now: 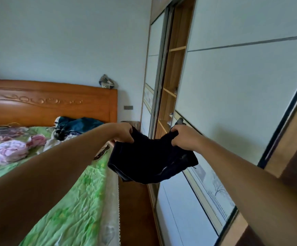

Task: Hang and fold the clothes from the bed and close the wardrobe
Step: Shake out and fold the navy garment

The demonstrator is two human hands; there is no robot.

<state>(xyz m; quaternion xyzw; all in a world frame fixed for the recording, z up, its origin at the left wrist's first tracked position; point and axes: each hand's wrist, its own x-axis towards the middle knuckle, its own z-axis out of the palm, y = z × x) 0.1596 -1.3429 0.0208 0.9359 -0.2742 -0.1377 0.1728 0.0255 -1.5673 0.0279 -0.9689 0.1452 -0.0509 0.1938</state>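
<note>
A narrow floor strip (135, 210) runs toward 12 o'clock between the bed (69, 192) at 9 o'clock and the sliding door (241, 89) at 3 o'clock; the wardrobe opening (178, 32) gapes at 1 o'clock.

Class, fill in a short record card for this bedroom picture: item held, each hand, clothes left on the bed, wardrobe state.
Item held: dark shorts, spread in the air
Left hand: grips one upper edge
Right hand: grips the other upper edge
On bed: pink garment; blue clothes near the headboard
Wardrobe: sliding door partly open, shelves visible
</note>
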